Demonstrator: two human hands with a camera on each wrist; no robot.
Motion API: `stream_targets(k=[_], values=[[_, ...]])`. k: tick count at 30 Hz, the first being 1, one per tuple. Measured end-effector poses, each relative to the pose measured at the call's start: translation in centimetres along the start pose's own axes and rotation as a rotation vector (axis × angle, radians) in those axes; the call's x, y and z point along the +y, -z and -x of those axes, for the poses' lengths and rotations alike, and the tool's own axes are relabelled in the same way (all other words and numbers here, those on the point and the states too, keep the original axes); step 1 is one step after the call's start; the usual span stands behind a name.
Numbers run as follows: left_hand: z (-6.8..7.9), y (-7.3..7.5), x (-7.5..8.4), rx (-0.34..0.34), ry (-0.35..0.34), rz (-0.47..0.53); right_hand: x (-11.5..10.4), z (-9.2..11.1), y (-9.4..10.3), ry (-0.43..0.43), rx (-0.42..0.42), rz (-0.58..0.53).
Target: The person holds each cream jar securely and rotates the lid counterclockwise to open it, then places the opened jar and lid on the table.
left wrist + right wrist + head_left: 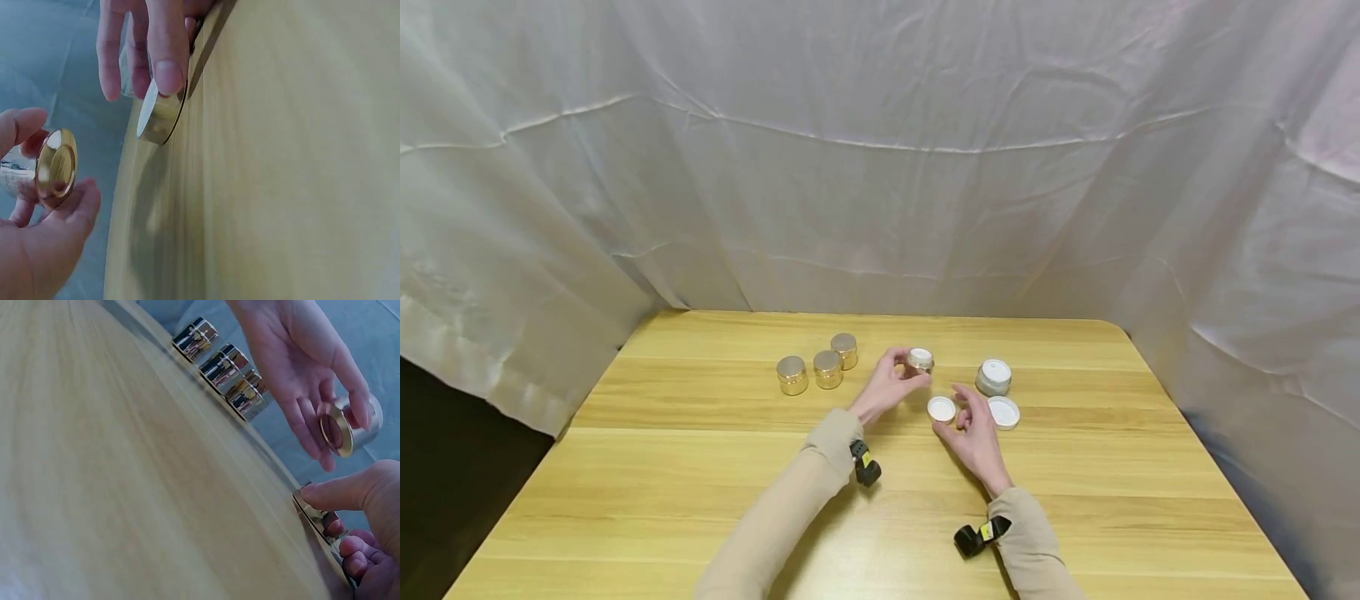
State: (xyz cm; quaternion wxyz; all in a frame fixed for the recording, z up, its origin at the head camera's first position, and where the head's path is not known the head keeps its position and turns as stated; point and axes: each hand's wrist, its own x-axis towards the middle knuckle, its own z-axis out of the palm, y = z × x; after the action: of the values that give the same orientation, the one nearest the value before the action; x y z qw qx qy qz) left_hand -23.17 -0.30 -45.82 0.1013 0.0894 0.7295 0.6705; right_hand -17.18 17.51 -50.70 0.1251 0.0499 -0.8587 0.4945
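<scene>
My left hand [889, 389] grips a small glass cosmetic jar [920, 363] between thumb and fingers, raised above the table. A white inner disc tops the jar, and its gold base [57, 165] shows in the left wrist view. To the right and nearer me, my right hand [976, 433] pinches a gold lid [164, 115] by its rim, right at the tabletop. The lid lies with its white inside [941, 409] facing up. Past the right fingers rest a second upturned lid [1004, 412] and an open jar [994, 377] with a white disc on top.
Three capped gold jars stand to the left: one jar [792, 376] outermost, a middle jar [828, 369] and a rear jar [845, 351]. They sit on a light wooden table [700, 492]. A pale curtain [865, 208] hangs behind its far edge.
</scene>
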Motion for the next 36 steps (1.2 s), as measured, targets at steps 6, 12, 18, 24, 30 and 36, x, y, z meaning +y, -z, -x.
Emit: stream_targets(k=[6,12,18,24,30,36], values=[[-1.4,-0.4,0.1,-0.009,-0.045,-0.121,0.0,0.1,-0.1,0.002,0.002,-0.011],[-2.5,-0.8,0.1,-0.03,-0.063,-0.219,-0.1,0.1,0.1,-0.004,-0.006,0.0],[-3.4,-1.1,0.0,-0.057,-0.044,-0.273,-0.1,0.2,0.0,-0.007,-0.004,0.011],[-3.8,-1.5,-0.2,-0.051,-0.042,-0.32,0.1,0.1,0.0,0.003,0.006,0.014],[-3.8,-2.0,-0.3,-0.045,-0.045,-0.344,0.2,0.1,0.0,0.009,0.022,0.003],[-3.9,-2.3,-0.4,-0.045,-0.047,-0.373,0.2,0.1,-0.1,0.013,0.033,-0.002]])
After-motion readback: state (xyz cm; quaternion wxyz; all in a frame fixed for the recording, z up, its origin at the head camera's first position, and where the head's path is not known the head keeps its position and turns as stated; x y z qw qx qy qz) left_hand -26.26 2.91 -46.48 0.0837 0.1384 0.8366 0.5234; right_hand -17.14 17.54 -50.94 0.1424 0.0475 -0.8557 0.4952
